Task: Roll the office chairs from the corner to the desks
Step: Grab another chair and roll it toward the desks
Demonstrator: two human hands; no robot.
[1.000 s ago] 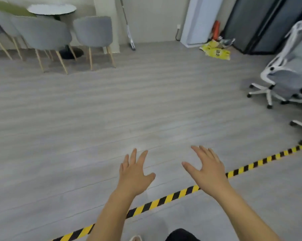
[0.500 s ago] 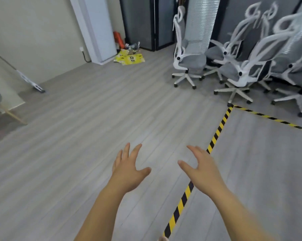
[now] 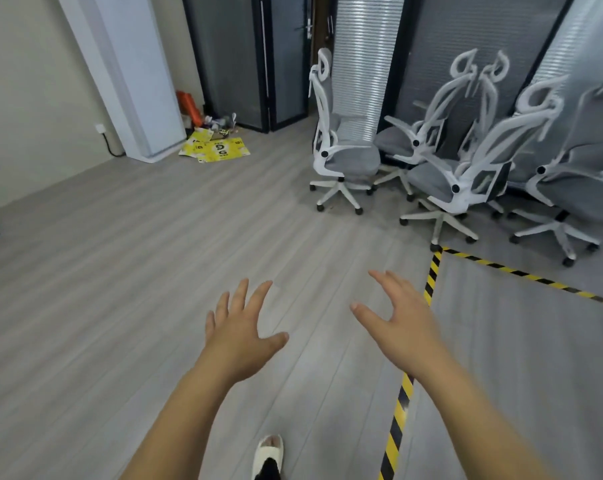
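Several white-framed office chairs with grey seats are bunched in the far right corner against glass partitions. The leftmost chair [image 3: 341, 157] stands a little apart from the group. Another chair [image 3: 463, 188] sits at the corner of the striped floor tape, and a third chair [image 3: 570, 202] is at the right edge. My left hand [image 3: 241, 337] and my right hand [image 3: 404, 327] are stretched out in front of me, palms down, fingers spread, holding nothing. Both hands are well short of the chairs.
Yellow-and-black hazard tape [image 3: 431, 282] runs along the floor and turns a corner near the chairs. Yellow flattened cardboard [image 3: 217, 150] and clutter lie by a white pillar [image 3: 137, 81] at the back. Dark glass doors [image 3: 258, 64] stand behind. My slippered foot [image 3: 269, 452] shows at the bottom.
The view has swung right from the round table and grey dining chairs to the corner with the office chairs, which now look nearer. My hands stay open in front.
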